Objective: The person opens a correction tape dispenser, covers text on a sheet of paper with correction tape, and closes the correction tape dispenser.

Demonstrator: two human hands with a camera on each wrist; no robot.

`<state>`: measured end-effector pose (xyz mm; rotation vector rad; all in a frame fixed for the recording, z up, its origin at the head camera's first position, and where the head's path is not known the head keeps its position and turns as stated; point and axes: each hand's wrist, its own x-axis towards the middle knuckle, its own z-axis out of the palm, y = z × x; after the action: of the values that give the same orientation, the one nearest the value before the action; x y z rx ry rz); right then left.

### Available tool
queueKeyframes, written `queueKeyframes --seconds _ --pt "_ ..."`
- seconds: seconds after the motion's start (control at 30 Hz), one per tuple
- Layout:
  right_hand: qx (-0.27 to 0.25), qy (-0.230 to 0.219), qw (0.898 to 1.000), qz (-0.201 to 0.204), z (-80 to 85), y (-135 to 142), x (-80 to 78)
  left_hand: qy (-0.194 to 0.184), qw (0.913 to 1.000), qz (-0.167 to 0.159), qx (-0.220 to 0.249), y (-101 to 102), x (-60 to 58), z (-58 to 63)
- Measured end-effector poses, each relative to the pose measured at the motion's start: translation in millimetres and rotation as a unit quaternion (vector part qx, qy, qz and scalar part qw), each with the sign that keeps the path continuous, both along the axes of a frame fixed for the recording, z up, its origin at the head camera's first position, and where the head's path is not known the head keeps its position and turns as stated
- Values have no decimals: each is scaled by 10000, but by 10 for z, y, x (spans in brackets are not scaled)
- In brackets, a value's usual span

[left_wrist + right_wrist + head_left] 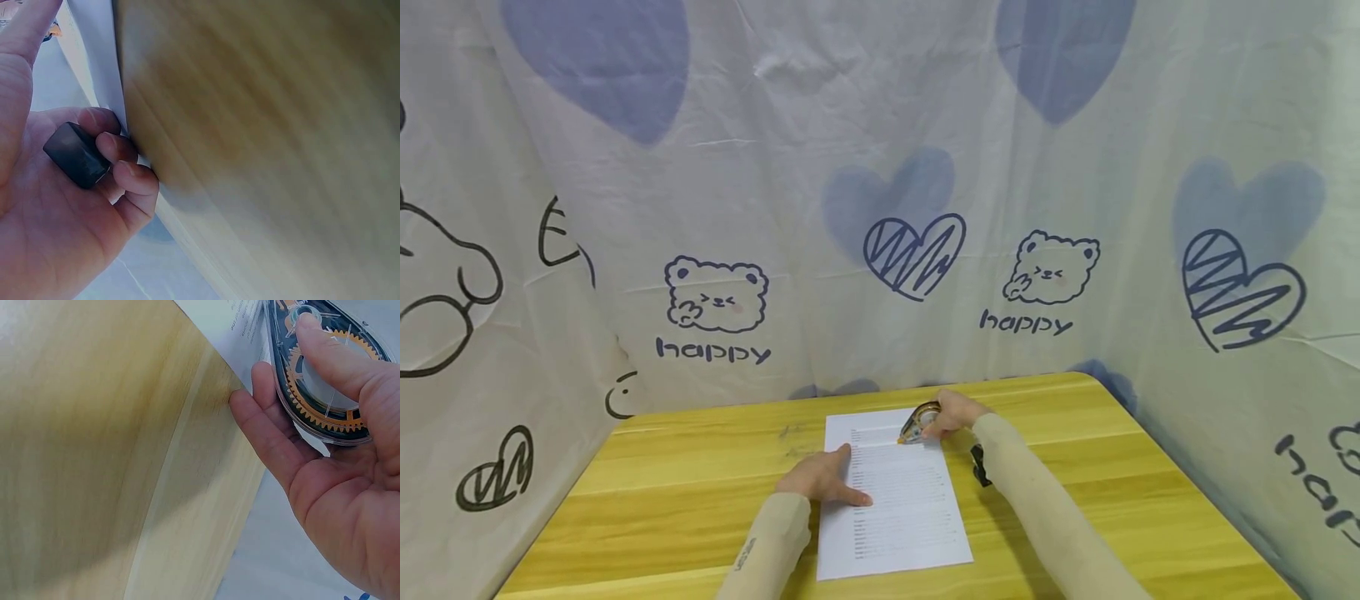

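Note:
A printed sheet of paper point(917, 537) lies on the table, with lines of small text. My left hand point(820, 479) rests on its left edge, the thumb stretched over the text. Seen in the left wrist view, that hand's curled fingers hold a small black cap point(76, 156) against the palm. With my right hand point(953, 412) I grip a clear correction tape dispenser point(292, 394) with an orange gear inside. Its tip points down-left at a text line in the upper part of the sheet; whether it touches is too small to tell.
The yellow wood-grain table point(677, 492) reaches out on both sides of the sheet. Behind and beside it hangs a pale curtain point(820, 100) with hearts and bears. A small black object point(979, 465) shows beside the right sleeve, its kind unclear.

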<state>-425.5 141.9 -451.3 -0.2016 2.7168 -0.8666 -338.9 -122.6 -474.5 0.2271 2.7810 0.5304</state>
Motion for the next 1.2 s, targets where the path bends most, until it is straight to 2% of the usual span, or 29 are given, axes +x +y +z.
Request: queueKeyframes --seconds 0.7,1.2 --pt "124 16 9999 37 -16 30 -12 2 10000 -55 51 14 -9 -31" --pt "3 8 10000 69 17 31 13 56 9999 -162 -2 -20 -3 -12"
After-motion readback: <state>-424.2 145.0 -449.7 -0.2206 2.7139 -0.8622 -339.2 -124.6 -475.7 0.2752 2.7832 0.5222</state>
